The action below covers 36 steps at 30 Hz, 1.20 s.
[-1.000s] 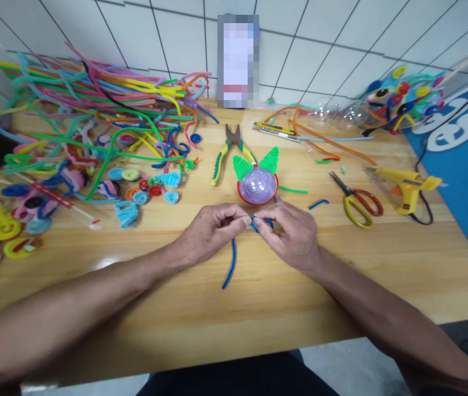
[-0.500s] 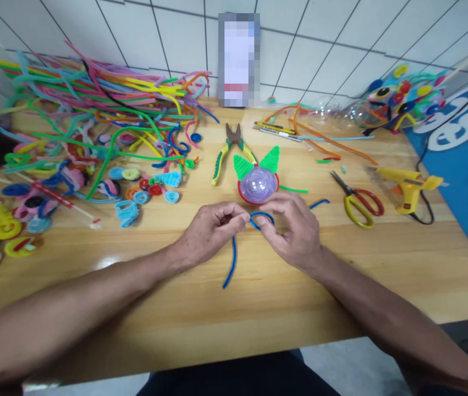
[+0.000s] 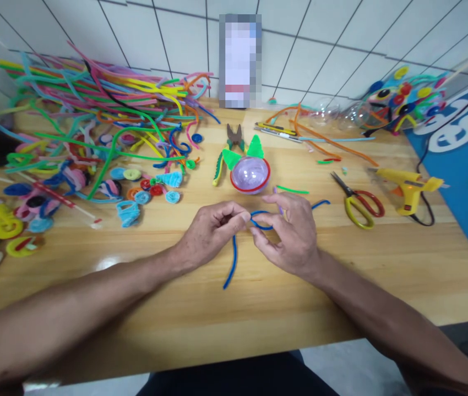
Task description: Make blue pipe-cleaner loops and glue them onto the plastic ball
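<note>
A blue pipe cleaner (image 3: 234, 258) is bent into a small loop between my hands, its tail hanging below my left hand (image 3: 219, 228). My left thumb and index finger pinch the loop at its left side. My right hand (image 3: 289, 234) is at the loop's right side, thumb and fingers apart, fingertips close to or touching the blue strand. Another blue end comes out right of that hand; whether it joins the loop is hidden. Just beyond stands a purple-tinted clear plastic bowl (image 3: 249, 174) with a red rim and two green pipe-cleaner ears (image 3: 255, 147).
Pliers (image 3: 234, 137) lie behind the bowl. To the right are scissors (image 3: 358, 206) and a yellow glue gun (image 3: 411, 187) with a cord. Pipe cleaners (image 3: 105, 104) and coiled pieces are heaped at left. A phone (image 3: 240, 60) leans on the tiled wall.
The bowl has shifted slightly left and tilted, so its red rim faces me more. My right fingers have spread, and a purple strip shows beside them. My left hand stays in place.
</note>
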Motion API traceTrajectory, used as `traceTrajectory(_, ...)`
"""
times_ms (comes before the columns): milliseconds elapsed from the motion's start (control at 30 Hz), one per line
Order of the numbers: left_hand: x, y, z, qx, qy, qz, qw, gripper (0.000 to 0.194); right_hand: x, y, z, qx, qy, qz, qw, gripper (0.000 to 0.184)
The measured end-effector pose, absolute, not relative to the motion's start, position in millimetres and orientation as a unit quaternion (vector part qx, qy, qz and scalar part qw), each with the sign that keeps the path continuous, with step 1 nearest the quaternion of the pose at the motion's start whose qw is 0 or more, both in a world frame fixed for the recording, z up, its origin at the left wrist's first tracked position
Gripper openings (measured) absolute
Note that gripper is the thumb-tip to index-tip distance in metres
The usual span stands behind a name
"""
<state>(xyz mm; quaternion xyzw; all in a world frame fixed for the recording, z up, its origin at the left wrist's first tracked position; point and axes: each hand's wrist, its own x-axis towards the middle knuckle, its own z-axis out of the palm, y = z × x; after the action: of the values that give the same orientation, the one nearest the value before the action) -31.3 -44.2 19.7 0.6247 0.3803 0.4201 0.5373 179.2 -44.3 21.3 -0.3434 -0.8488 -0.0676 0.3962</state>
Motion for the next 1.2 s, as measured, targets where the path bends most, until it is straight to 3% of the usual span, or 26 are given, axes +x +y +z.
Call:
traceTrajectory(1000, -31.8, -42.4, 18.5, 0.65, 0.401, 0.401, 0.506, 0.029, 187.3, -38.9, 26.0, -0.341, -0.853, -0.017, 0.394, 0.019)
traceTrajectory(1200, -30.9, -43.6, 20.0, 0.694, 0.402, 0.386, 0.456, 0.026, 190.5, -29.8, 28.3, -0.341, -0.863, -0.059, 0.368, 0.011)
